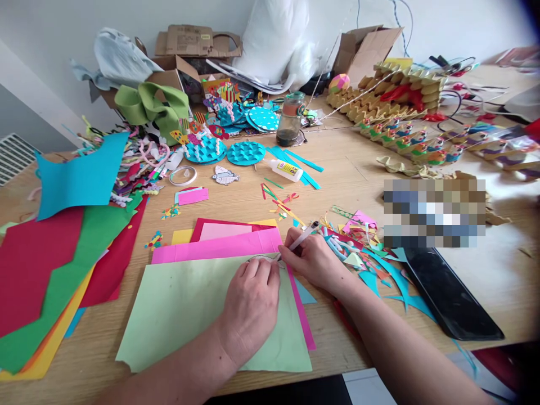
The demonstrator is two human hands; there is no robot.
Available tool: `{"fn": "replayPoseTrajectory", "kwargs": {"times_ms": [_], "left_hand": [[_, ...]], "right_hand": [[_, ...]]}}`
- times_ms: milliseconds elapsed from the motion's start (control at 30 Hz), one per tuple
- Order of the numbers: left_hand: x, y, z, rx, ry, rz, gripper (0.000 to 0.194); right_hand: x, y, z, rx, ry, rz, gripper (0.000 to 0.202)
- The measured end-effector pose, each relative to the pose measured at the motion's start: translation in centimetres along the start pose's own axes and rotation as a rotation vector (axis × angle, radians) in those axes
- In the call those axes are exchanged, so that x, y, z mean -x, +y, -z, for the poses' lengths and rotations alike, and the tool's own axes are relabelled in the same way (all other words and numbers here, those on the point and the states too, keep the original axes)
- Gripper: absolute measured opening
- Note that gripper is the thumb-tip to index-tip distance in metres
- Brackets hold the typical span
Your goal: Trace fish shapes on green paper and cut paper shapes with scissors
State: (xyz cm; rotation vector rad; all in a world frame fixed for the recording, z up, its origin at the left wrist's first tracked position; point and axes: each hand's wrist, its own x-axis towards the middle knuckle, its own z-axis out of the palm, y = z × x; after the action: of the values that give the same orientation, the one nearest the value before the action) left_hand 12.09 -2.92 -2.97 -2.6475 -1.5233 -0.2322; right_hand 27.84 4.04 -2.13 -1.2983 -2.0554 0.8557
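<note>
The right hand (310, 257) pinches a pen (304, 236) at the green sheet (185, 304)'s far right corner; the left hand (253, 298), fingers together, presses the sheet just beside it, near the table (337, 354)'s front edge.

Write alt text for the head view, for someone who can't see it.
A person's right hand holds a pen at the upper edge of a pale green sheet while the left hand rests on it. Nearby on a wooden table are red paper, cut scraps, a glue bottle and turquoise discs.
</note>
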Motion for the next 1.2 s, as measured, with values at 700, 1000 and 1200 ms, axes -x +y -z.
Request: {"fn": "replayPoseTrajectory", "kwargs": {"times_ms": [700,1000,1200], "left_hand": [[0.0,-0.12,-0.03,-0.016,-0.007,-0.009,0.032],[0.16,-0.05,0.0,-0.003,-0.014,-0.014,0.035],[0.12,-0.09,0.25,0.001,0.001,-0.022,0.035]], "right_hand": [[0.26,-0.09,0.44,0.028,-0.036,0.022,0.02],[0.32,-0.39,0.67,0.059,-0.058,0.022,0.02],[0.29,-0.44,0.88,0.068,-0.059,0.012,0.02]]}}
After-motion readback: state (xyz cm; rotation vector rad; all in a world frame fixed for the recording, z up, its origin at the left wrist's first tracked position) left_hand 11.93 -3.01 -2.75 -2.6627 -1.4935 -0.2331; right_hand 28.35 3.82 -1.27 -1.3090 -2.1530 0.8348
